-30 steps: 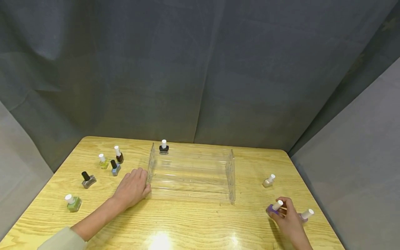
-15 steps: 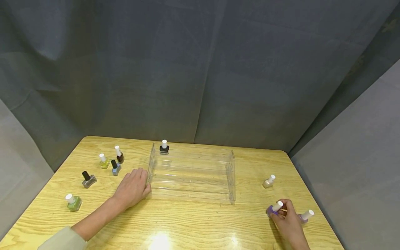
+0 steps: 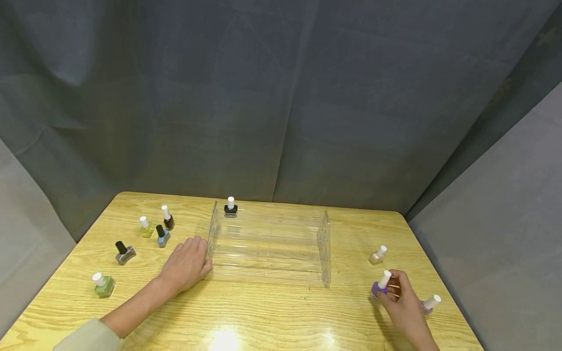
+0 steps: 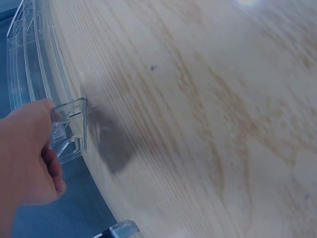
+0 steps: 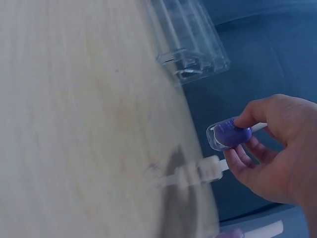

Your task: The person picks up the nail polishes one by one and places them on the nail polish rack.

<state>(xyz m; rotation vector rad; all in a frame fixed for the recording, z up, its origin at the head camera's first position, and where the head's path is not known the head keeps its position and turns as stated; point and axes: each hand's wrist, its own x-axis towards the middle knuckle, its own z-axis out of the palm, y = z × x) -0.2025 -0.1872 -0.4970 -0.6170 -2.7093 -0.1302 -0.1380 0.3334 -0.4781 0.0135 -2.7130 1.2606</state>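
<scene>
My right hand point(image 3: 405, 307) pinches a purple nail polish bottle point(image 5: 230, 134) with a white cap between thumb and fingers. In the right wrist view the bottle is held up, with its shadow falling on the table. My left hand point(image 3: 186, 263) grips the left side panel of a clear stepped display rack point(image 3: 268, 243); in the left wrist view the fingers curl at the panel's edge point(image 4: 74, 111). On the rack's top step, at the left, stands a black nail polish bottle point(image 3: 230, 209) with a white cap.
Right of the rack stand a beige bottle point(image 3: 376, 255) and a lilac bottle point(image 3: 430, 303), the latter close beside my right hand. On the left are green point(image 3: 104, 286), grey point(image 3: 125, 254), blue point(image 3: 163, 237), yellow-green point(image 3: 147, 229) and dark brown point(image 3: 169, 221) bottles. Dark cloth point(image 3: 281, 97) hangs behind the table.
My right hand has lifted the purple nail polish bottle and shifted it slightly to the left and away from me. The left hand and the rack have stayed where they were.
</scene>
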